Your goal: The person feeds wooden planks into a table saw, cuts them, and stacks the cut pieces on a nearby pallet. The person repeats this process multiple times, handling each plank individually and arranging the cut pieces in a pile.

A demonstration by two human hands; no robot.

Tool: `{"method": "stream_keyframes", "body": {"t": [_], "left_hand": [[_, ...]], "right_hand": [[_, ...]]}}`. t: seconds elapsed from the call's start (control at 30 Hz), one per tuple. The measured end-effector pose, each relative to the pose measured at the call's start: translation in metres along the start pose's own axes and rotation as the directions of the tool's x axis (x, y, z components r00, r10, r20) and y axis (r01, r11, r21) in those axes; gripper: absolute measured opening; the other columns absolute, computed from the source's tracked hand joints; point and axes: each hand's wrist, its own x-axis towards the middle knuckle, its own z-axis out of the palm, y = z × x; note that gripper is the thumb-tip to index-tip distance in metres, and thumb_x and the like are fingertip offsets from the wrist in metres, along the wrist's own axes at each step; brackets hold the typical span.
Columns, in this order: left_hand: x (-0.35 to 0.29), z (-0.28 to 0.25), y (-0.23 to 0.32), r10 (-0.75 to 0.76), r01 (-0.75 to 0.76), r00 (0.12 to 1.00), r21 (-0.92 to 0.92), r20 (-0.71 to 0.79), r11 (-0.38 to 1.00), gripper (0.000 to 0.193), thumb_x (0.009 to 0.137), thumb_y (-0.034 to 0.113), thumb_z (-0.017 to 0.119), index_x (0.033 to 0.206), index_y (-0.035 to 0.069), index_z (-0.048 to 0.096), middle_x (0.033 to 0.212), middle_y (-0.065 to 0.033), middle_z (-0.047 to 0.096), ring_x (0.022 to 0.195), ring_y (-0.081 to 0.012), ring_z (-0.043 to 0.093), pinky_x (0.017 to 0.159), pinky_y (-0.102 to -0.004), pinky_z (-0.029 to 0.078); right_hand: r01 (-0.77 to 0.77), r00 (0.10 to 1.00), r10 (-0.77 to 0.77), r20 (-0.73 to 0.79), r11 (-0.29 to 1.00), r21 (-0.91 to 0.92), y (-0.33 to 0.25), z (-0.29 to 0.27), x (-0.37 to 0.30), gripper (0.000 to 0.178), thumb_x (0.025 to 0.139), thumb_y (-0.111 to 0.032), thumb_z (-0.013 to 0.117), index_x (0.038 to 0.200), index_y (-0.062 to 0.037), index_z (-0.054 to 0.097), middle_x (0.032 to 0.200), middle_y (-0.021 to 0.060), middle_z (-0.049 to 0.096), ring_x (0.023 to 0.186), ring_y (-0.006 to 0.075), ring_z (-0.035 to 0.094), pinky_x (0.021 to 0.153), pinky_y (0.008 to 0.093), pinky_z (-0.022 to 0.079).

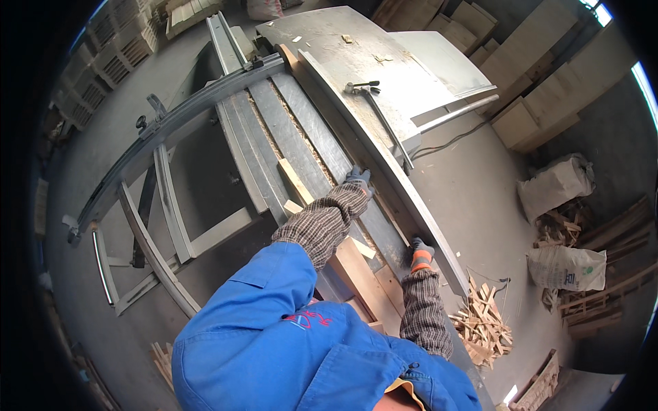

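A slotted grey metal saw table (329,147) runs away from me, with a long straight fence (426,220) along its right side. A narrow wooden strip (392,216) lies beside the fence. My left hand (359,180), in a grey glove, is closed over the strip's farther part. Nearer to me, my right hand (421,252), in a grey glove with an orange cuff, is closed at the strip's near end, against the fence. The fingertips of both hands are partly hidden. A short light wood piece (295,181) lies left of my left forearm.
Wooden boards (363,270) lie close to my body. Left extends a metal outrigger frame (171,198). A pale side table (329,31) with a clamp lever (363,87) stands beyond the fence. Offcuts (483,325) are heaped on the right floor, near white sacks (558,185).
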Motion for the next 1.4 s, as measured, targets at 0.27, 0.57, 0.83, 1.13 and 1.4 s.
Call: {"method": "stream_keyframes", "body": {"t": [0.27, 0.57, 0.83, 1.13, 1.4], "left_hand": [[-0.073, -0.002, -0.054, 0.141, -0.156, 0.968, -0.059, -0.208, 0.986, 0.066, 0.078, 0.028, 0.075, 0.137, 0.008, 0.052, 0.146, -0.0209, 0.039, 0.133, -0.0372, 0.041, 0.11, -0.0415, 0.037], [-0.23, -0.048, -0.323, -0.148, 0.093, 0.576, -0.115, -0.804, 0.989, 0.035, 0.077, 0.014, 0.075, 0.108, 0.002, 0.064, 0.113, -0.0182, 0.06, 0.106, -0.0351, 0.059, 0.094, -0.041, 0.048], [-0.458, -0.073, -0.432, -0.849, 0.888, 0.071, -0.355, -0.523, 0.293, 0.059, 0.082, 0.031, 0.074, 0.13, 0.004, 0.054, 0.135, -0.0202, 0.047, 0.118, -0.0382, 0.053, 0.099, -0.0444, 0.048], [-0.493, -0.011, -0.441, -0.967, 0.822, -0.03, -0.557, -0.251, 0.119, 0.104, 0.078, 0.045, 0.075, 0.155, 0.023, 0.009, 0.139, -0.0302, 0.039, 0.123, -0.0446, 0.049, 0.102, -0.0524, 0.044], [-0.518, 0.012, -0.419, -0.976, 0.74, -0.029, -0.661, -0.217, 0.125, 0.104, 0.079, 0.041, 0.076, 0.153, 0.011, 0.011, 0.147, -0.0296, 0.034, 0.129, -0.0443, 0.045, 0.107, -0.05, 0.041]], "right_hand": [[0.034, 0.992, 0.002, 0.125, 0.958, -0.284, -0.008, -0.01, -0.008, 0.06, 0.074, -0.049, 0.072, 0.108, 0.0006, 0.07, 0.107, 0.0186, 0.071, 0.099, 0.0331, 0.066, 0.088, 0.0399, 0.048], [0.03, 0.991, 0.002, 0.132, 0.969, -0.245, 0.015, 0.017, 0.042, 0.065, 0.079, -0.049, 0.072, 0.115, 0.0043, 0.066, 0.113, 0.0147, 0.068, 0.099, 0.0271, 0.063, 0.088, 0.0365, 0.047], [-0.072, 0.996, 0.076, 0.047, 0.994, -0.083, -0.056, 0.058, -0.013, 0.06, 0.076, -0.038, 0.079, 0.118, 0.0025, 0.065, 0.119, 0.0112, 0.067, 0.106, 0.025, 0.062, 0.091, 0.0346, 0.046], [-0.082, 0.972, 0.145, 0.187, 0.947, -0.311, -0.133, 0.199, 0.001, 0.073, 0.073, -0.056, 0.075, 0.128, -0.01, 0.06, 0.128, 0.0106, 0.063, 0.115, 0.0244, 0.059, 0.097, 0.0375, 0.045], [0.062, 0.981, -0.012, 0.196, 0.967, -0.248, -0.144, 0.226, -0.034, 0.068, 0.073, -0.053, 0.078, 0.117, -0.0027, 0.067, 0.117, 0.0197, 0.067, 0.109, 0.0351, 0.062, 0.094, 0.0434, 0.047]]}}
